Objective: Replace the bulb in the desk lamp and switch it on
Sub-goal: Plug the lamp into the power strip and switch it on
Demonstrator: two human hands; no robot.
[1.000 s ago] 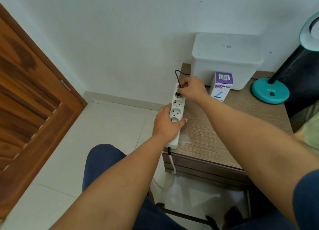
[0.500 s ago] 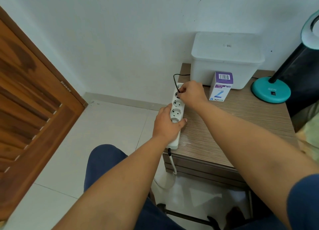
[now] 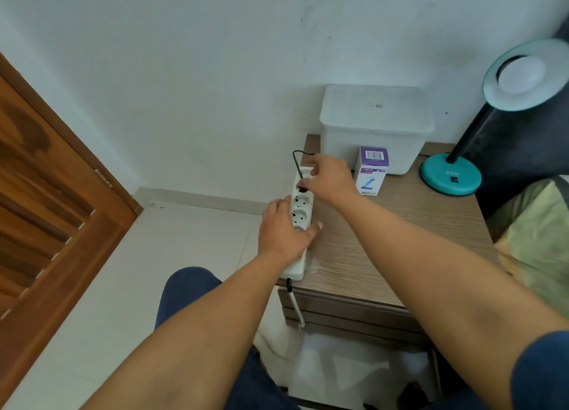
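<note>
plug seated, right hand lifting

since the earlier frame the right hand (image 3: 331,175) has risen off the plug (image 3: 302,188), fingers loosened and spread, grasping nothing; the lamp (image 3: 505,108) head has come into view with a bulb (image 3: 522,74) fitted. at left stands a door (image 3: 46,194). the left hand (image 3: 284,229) clamps the strip (image 3: 301,217) on the table's (image 3: 385,240) left edge, thumb across it. farther right sit a carton (image 3: 371,171), a bin (image 3: 375,123), then the lamp at far right.
</note>
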